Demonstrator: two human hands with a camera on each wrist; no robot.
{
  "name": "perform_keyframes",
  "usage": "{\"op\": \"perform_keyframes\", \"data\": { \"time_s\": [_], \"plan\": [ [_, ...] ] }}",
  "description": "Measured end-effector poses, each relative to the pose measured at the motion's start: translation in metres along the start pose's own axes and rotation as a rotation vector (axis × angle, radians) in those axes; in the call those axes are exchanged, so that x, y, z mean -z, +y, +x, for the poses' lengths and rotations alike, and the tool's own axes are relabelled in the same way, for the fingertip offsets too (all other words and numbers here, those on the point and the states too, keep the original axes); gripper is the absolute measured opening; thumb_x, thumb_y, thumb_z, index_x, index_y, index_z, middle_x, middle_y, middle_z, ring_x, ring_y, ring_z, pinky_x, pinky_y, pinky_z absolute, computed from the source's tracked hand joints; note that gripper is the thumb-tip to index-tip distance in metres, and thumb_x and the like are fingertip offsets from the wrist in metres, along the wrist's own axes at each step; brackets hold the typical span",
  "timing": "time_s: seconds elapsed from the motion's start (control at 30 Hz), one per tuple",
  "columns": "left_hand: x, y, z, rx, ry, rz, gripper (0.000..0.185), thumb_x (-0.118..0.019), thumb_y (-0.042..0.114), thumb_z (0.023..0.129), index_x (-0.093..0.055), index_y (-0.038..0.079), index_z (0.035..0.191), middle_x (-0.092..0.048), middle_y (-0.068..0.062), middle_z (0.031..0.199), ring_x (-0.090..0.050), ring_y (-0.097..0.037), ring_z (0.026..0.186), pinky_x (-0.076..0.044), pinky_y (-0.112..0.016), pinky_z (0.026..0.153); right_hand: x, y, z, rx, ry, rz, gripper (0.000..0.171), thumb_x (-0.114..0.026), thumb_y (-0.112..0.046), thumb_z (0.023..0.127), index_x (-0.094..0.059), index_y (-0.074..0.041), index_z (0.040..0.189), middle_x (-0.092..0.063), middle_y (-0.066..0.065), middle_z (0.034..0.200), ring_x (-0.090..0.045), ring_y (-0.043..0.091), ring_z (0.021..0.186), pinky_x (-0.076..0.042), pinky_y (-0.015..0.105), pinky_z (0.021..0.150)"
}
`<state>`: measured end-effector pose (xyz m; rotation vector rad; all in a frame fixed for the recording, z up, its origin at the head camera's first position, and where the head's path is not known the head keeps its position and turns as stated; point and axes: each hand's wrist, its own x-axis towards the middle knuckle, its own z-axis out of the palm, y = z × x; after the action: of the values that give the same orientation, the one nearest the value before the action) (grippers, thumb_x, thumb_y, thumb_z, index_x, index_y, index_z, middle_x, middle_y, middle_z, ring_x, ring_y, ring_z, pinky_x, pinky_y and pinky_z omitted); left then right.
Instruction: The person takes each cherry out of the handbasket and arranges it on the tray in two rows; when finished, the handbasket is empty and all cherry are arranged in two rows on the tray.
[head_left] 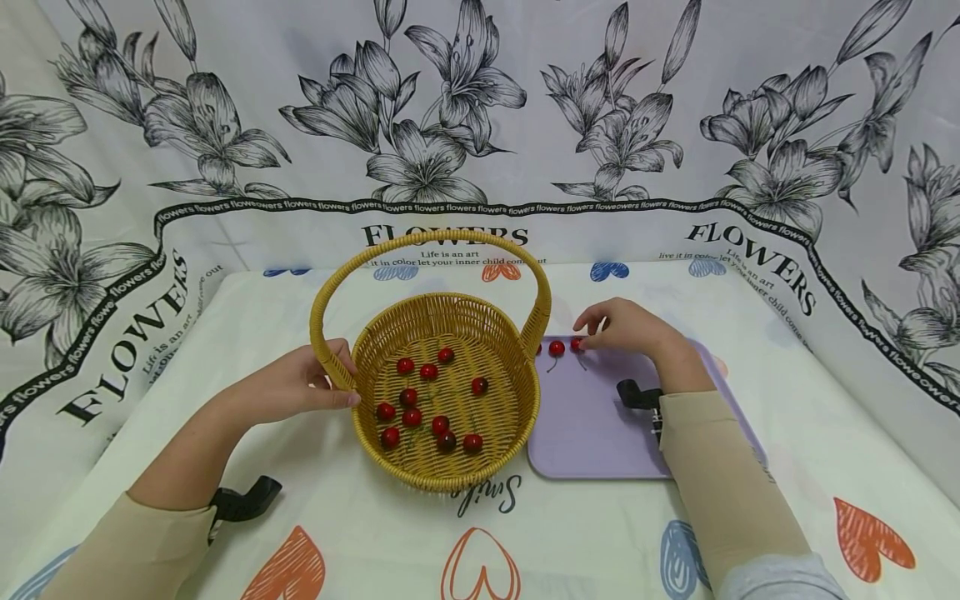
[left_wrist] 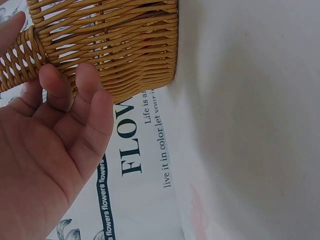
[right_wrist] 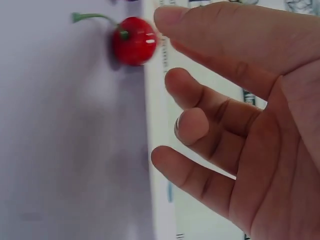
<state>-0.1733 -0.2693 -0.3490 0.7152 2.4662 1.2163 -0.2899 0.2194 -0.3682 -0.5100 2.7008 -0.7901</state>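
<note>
the left hand (head_left: pixel 300 385) sits nearest the viewer, fingers fairly straight and resting against the outer wall of the basket (head_left: pixel 517 400) where the handle meets the rim; it grips nothing. the basket stands upright on the table (head_left: pixel 825 433), with about ten cherries (head_left: pixel 412 417) loose on its woven floor. just right of the basket, touching or nearly so, lies a lilac tray (head_left: pixel 600 433).

the right hand (head_left: pixel 630 327) is further off, at the tray's far edge. its fingers are loosely curled and hold nothing. the cherry (right_wrist: pixel 134 41) lies just beyond the fingertip (right_wrist: pixel 167 17), toward the basket; contact cannot be confirmed. its stem points away from the hand, along the tray's far edge. a second cherry (head_left: pixel 556 348) lies just beyond it.

a heart-printed cloth covers the table; flower-printed fabric (head_left: pixel 480 125) hangs behind.
</note>
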Motion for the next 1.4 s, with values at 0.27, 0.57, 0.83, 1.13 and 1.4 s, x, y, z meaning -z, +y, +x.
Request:
{"op": "perform_keyframes", "data": {
  "time_s": [0.27, 0.57, 0.83, 1.13, 1.4],
  "plan": [
    [0.0, 0.001, 0.001, 0.001, 0.003, 0.005, 0.025, -0.078, 0.018, 0.092, -0.059, 0.008, 0.104, -0.069, -0.003, 0.096, -0.064, -0.025, 0.093, -0.052, -0.036, 0.079, 0.022, -0.024, -0.02, 0.068, 0.102, 0.089, 0.033, -0.079, -0.028, 0.092, -0.073, -0.011, 0.119, -0.065, 0.007, 0.101, -0.058, 0.025, 0.086, -0.048, 0.037, 0.074],
    [0.0, 0.002, 0.0, 0.008, 0.002, 0.0, 0.025, -0.077, 0.018, 0.093, -0.059, 0.007, 0.105, -0.07, -0.003, 0.097, -0.064, -0.027, 0.094, -0.052, -0.037, 0.079, 0.035, -0.055, -0.043, 0.259, 0.166, 0.26, 0.026, -0.079, -0.022, 0.093, -0.073, -0.01, 0.116, -0.068, 0.009, 0.101, -0.065, 0.024, 0.088, -0.052, 0.031, 0.075],
    [0.0, 0.002, 0.002, -0.01, 0.002, -0.001, 0.025, -0.078, 0.017, 0.093, -0.058, 0.006, 0.104, -0.07, -0.002, 0.097, -0.063, -0.025, 0.093, -0.052, -0.037, 0.079, 0.034, -0.083, -0.064, 0.537, 0.151, 0.322, 0.021, -0.076, -0.002, 0.091, -0.073, -0.008, 0.111, -0.069, 0.007, 0.098, -0.067, 0.023, 0.087, -0.055, 0.029, 0.078],
    [0.001, 0.001, 0.003, -0.008, 0.001, -0.001, 0.024, -0.077, 0.017, 0.093, -0.059, 0.007, 0.105, -0.07, -0.002, 0.099, -0.063, -0.025, 0.095, -0.052, -0.036, 0.08, 0.02, -0.114, -0.076, 0.752, 0.007, 0.311, 0.027, -0.076, 0.003, 0.089, -0.072, -0.016, 0.108, -0.068, -0.002, 0.094, -0.063, 0.019, 0.079, -0.055, 0.034, 0.066],
    [0.0, -0.001, 0.001, -0.008, 0.007, -0.001, 0.024, -0.078, 0.018, 0.092, -0.06, 0.008, 0.105, -0.07, -0.001, 0.098, -0.063, -0.024, 0.095, -0.051, -0.037, 0.08, -0.019, -0.141, -0.067, 0.757, -0.176, 0.201, 0.017, -0.077, -0.01, 0.093, -0.073, -0.013, 0.108, -0.069, -0.003, 0.101, -0.065, 0.012, 0.085, -0.056, 0.032, 0.075]
  ]
}}
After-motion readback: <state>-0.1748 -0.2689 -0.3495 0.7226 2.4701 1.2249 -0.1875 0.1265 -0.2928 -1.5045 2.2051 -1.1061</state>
